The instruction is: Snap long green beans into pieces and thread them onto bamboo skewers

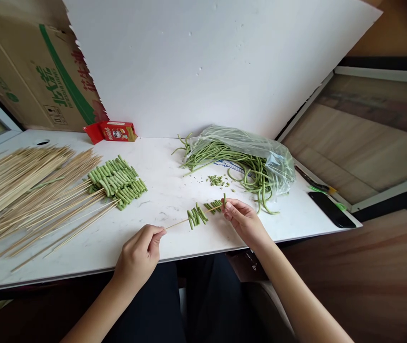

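Note:
My left hand (141, 250) is closed in a pinch on one end of a thin bamboo skewer (175, 224). Several cut green bean pieces (196, 216) are threaded crosswise along it. At the skewer's far end, my right hand (242, 219) pinches one more bean piece (224, 200), held upright by the tip; whether the tip has pierced it I cannot tell. Loose cut pieces (213, 206) lie on the table just behind the skewer. To the left, finished bean skewers (117, 181) are stacked with their bare sticks pointing left.
Bare bamboo skewers (21, 176) cover the table's left side. Whole long beans (221, 155) spill from a clear plastic bag (278, 162) at the back right, with bean ends (217, 180) before it. A phone (332, 209) lies at right; a red packet (119, 131) stands behind.

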{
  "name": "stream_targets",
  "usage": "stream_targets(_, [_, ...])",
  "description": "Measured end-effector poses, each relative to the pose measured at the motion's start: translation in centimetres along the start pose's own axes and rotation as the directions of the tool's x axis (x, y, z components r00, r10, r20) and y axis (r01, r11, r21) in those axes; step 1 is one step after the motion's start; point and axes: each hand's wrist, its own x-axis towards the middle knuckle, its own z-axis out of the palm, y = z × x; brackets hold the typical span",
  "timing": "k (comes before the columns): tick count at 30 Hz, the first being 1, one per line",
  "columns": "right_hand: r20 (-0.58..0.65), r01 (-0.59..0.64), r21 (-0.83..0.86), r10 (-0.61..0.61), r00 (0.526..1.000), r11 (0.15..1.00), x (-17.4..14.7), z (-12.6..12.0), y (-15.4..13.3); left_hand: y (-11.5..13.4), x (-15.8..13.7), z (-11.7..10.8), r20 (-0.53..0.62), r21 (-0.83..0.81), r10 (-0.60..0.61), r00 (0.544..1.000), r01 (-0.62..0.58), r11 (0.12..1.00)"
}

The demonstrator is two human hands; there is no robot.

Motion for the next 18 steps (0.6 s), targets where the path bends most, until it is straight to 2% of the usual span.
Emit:
stream_targets(7, [0.027,-0.026,0.05,0.025,0.999,0.998,0.08,0.31,1.2,-0.05,-0.04,0.2,0.043,0.018,-0.013,0.999,0.012,1.0])
stream_targets(18, [0.033,-0.039,0.082,0.036,0.999,0.996,-0.36,0.74,0.6,0.12,-0.02,0.14,0.07,0.034,-0.006,0.998,0.004,0.999])
